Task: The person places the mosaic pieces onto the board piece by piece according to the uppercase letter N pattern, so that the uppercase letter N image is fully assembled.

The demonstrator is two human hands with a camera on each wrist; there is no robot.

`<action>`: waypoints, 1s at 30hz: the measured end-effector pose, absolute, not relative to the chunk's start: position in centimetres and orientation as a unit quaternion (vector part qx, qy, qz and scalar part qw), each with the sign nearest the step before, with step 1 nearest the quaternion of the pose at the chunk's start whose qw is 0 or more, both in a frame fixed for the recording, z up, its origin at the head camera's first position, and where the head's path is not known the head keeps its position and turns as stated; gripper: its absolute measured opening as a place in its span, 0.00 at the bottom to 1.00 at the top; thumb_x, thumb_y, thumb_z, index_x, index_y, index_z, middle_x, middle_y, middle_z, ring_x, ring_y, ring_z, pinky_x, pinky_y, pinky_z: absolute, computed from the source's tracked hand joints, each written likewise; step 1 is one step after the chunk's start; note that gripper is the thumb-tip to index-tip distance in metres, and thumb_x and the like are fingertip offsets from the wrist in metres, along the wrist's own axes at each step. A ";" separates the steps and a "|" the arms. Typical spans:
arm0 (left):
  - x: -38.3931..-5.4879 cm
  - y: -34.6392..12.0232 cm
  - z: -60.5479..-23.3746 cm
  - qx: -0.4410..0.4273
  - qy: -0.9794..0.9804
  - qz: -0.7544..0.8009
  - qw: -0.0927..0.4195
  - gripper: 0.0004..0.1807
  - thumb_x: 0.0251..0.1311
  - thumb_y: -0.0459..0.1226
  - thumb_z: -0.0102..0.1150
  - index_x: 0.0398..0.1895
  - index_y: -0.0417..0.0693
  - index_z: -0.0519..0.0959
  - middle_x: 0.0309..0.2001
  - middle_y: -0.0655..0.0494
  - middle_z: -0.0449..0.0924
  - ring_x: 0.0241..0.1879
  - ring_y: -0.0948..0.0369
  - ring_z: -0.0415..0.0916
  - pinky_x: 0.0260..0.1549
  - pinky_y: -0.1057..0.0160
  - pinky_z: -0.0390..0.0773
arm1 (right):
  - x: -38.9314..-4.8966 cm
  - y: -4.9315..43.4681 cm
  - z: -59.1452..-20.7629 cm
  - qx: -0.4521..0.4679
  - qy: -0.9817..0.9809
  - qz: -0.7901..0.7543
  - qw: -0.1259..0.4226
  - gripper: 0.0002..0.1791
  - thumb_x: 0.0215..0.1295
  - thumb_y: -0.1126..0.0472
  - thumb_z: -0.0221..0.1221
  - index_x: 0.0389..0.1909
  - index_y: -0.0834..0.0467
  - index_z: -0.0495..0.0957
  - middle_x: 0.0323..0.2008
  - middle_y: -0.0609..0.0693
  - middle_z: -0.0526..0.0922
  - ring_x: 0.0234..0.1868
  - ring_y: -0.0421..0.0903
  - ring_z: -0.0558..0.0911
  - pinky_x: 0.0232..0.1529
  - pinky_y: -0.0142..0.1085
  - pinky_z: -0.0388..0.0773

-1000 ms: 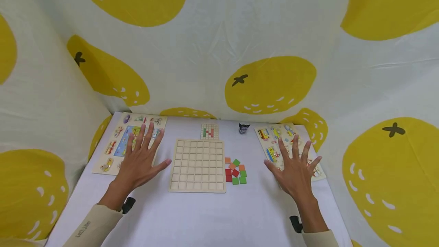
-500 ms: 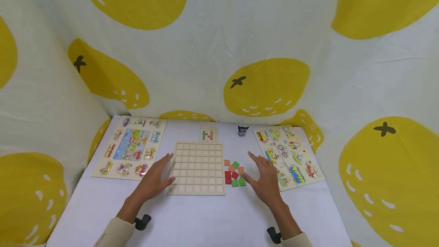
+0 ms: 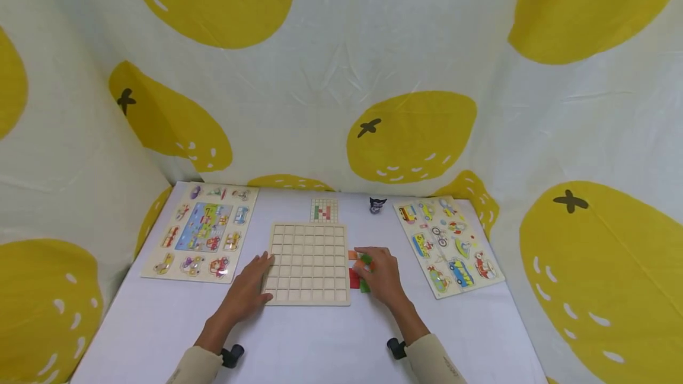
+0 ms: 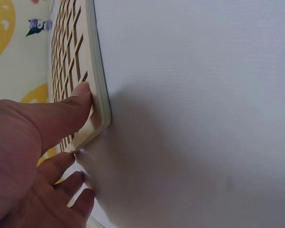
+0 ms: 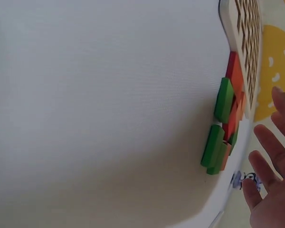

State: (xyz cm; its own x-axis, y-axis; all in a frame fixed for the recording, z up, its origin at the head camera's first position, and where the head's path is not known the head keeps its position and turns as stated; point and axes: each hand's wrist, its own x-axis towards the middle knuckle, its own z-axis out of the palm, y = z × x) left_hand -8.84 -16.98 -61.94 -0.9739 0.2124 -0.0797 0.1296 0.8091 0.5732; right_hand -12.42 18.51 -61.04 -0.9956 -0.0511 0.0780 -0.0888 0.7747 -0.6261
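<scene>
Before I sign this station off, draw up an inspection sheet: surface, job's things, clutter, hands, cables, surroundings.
Surface: white-topped table.
Job's things: wooden grid board; red, orange and green tiles by its right edge; small patterned card beyond it.
Clutter: left puzzle board and right puzzle board; small dark figurine toward the back.
Hands: left hand touches the grid board's left edge; right hand is over the tiles, contact unclear.
Cables: nothing seen.
Surroundings: white hanging cloth with yellow fruit prints.

My left hand (image 3: 245, 290) touches the left rim of the pale wooden grid board (image 3: 308, 265), which lies flat with its square cells facing up; beside its right edge, below my right hand (image 3: 381, 276), red, orange and green square tiles (image 3: 354, 279) lie clustered.
</scene>
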 end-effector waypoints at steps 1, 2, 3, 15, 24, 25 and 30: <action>-8.9 -16.9 -62.0 0.089 0.948 0.295 0.072 0.54 0.54 0.31 0.80 0.84 0.45 0.60 0.85 0.43 0.55 0.85 0.39 0.50 0.82 0.35 0.58 | -12.9 18.4 -61.2 0.034 -0.944 0.328 0.025 0.24 0.66 0.55 0.74 0.62 0.44 0.85 0.61 0.44 0.87 0.65 0.48 0.77 0.65 0.51 0.76; -8.9 -16.9 -62.0 0.088 0.948 0.296 0.074 0.54 0.54 0.31 0.80 0.84 0.45 0.60 0.85 0.43 0.55 0.85 0.39 0.50 0.82 0.36 0.58 | -13.3 18.3 -61.4 0.031 -0.946 0.322 0.023 0.22 0.67 0.56 0.73 0.61 0.45 0.86 0.60 0.44 0.88 0.64 0.48 0.78 0.65 0.50 0.76; -8.9 -16.9 -62.0 0.089 0.948 0.295 0.074 0.54 0.55 0.32 0.79 0.84 0.45 0.59 0.85 0.43 0.54 0.85 0.39 0.49 0.82 0.36 0.58 | -13.7 18.3 -61.5 0.027 -0.948 0.318 0.020 0.20 0.67 0.57 0.72 0.60 0.46 0.87 0.59 0.45 0.89 0.63 0.48 0.78 0.65 0.50 0.77; -8.2 -17.4 -61.9 0.092 0.945 0.303 0.080 0.58 0.49 0.34 0.83 0.83 0.44 0.60 0.85 0.44 0.56 0.84 0.39 0.50 0.81 0.36 0.60 | -15.6 17.1 -62.1 -0.016 -0.961 0.274 -0.013 0.13 0.64 0.57 0.75 0.50 0.49 0.91 0.47 0.47 0.88 0.47 0.44 0.74 0.45 0.35 0.76; -8.2 -17.6 -62.2 0.090 0.940 0.315 0.094 0.59 0.49 0.34 0.83 0.84 0.45 0.58 0.86 0.45 0.52 0.86 0.40 0.45 0.82 0.36 0.55 | -15.9 17.2 -61.5 -0.016 -0.957 0.288 -0.014 0.10 0.60 0.60 0.77 0.40 0.49 0.88 0.36 0.45 0.84 0.43 0.44 0.74 0.40 0.35 0.74; -8.2 -17.6 -62.2 0.091 0.941 0.313 0.094 0.59 0.49 0.34 0.83 0.85 0.45 0.58 0.86 0.45 0.52 0.86 0.40 0.45 0.82 0.36 0.55 | -15.9 17.1 -61.4 -0.019 -0.956 0.291 -0.011 0.09 0.60 0.60 0.77 0.40 0.49 0.88 0.35 0.44 0.83 0.42 0.44 0.74 0.39 0.35 0.73; -8.1 -17.5 -62.1 0.092 0.942 0.312 0.088 0.59 0.48 0.34 0.83 0.84 0.44 0.59 0.85 0.44 0.54 0.85 0.39 0.47 0.82 0.36 0.57 | -16.0 17.0 -60.8 -0.030 -0.945 0.325 0.003 0.06 0.65 0.59 0.74 0.41 0.46 0.88 0.30 0.43 0.79 0.39 0.44 0.73 0.39 0.35 0.70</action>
State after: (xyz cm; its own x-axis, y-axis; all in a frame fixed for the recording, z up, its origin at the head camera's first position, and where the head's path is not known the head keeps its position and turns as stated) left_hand -8.14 -17.47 -62.10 -0.9678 0.2271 -0.1085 0.1176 0.7890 0.6030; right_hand -15.95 17.01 -60.80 -0.9981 0.0593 -0.0136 0.0552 0.7871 -0.6143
